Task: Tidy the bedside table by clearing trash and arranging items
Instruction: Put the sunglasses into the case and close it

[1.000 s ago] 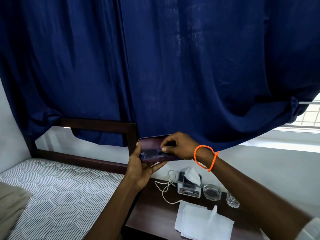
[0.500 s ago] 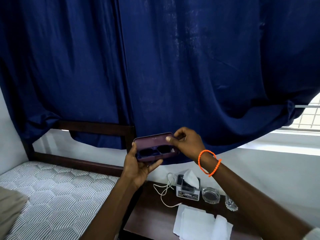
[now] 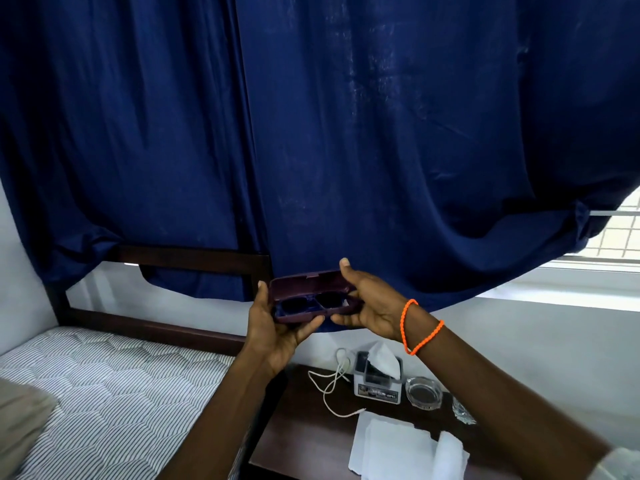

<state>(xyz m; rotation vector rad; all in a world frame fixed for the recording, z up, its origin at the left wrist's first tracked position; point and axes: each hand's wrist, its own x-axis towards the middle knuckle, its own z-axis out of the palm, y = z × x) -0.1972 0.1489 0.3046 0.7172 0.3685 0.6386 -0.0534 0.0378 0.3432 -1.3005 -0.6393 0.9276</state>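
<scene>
I hold a dark maroon glasses case (image 3: pixel 304 284) up in front of the blue curtain, its lid raised, with dark glasses (image 3: pixel 313 302) lying inside. My left hand (image 3: pixel 273 329) grips the case's left end from below. At the right end my right hand (image 3: pixel 369 301), with an orange band on its wrist, holds the lid's edge and the base. Below lies the dark wooden bedside table (image 3: pixel 304 441) with white tissues (image 3: pixel 401 448), a white cable (image 3: pixel 332 386), a tissue box (image 3: pixel 379 379), a glass ashtray (image 3: pixel 424 393) and a small glass (image 3: pixel 462 412).
A bed with a striped mattress (image 3: pixel 114 393) and dark headboard (image 3: pixel 194 261) stands left of the table. The blue curtain (image 3: pixel 346 133) hangs over the headboard and the wall. A window (image 3: pixel 620 233) shows at the right edge.
My right hand has left the inside of the case and shifted to its right end. The lid now stands wider and the glasses inside show. The camera view has dropped slightly.
</scene>
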